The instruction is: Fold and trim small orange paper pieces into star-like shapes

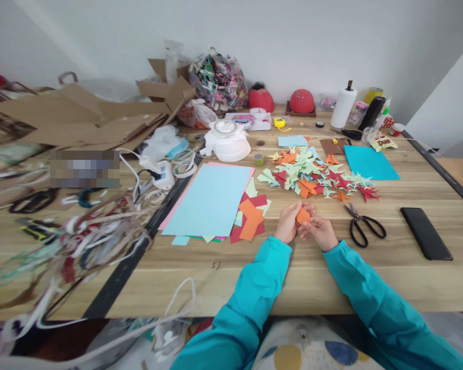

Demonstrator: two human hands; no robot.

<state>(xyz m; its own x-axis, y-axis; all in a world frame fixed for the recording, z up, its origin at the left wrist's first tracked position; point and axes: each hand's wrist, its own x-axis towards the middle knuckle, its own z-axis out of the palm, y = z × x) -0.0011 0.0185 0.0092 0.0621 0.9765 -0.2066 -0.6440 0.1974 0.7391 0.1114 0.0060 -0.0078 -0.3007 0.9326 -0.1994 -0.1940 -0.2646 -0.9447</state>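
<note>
A small folded piece of orange paper is held between my two hands, just above the table near its middle. My left hand grips it from the left side, fingers closed around its edge. My right hand pinches its lower right part. Beyond the hands lies a pile of folded paper figures in pale green, orange and red. To the left are loose orange paper pieces on red and green ones, beside a stack of coloured sheets with light blue on top. Black-handled scissors lie partly spread to the right.
A black phone lies at the right. A bright blue sheet is behind it. Tangled ribbons and cords cover the left side, near flattened cardboard. A white roll stands at the back.
</note>
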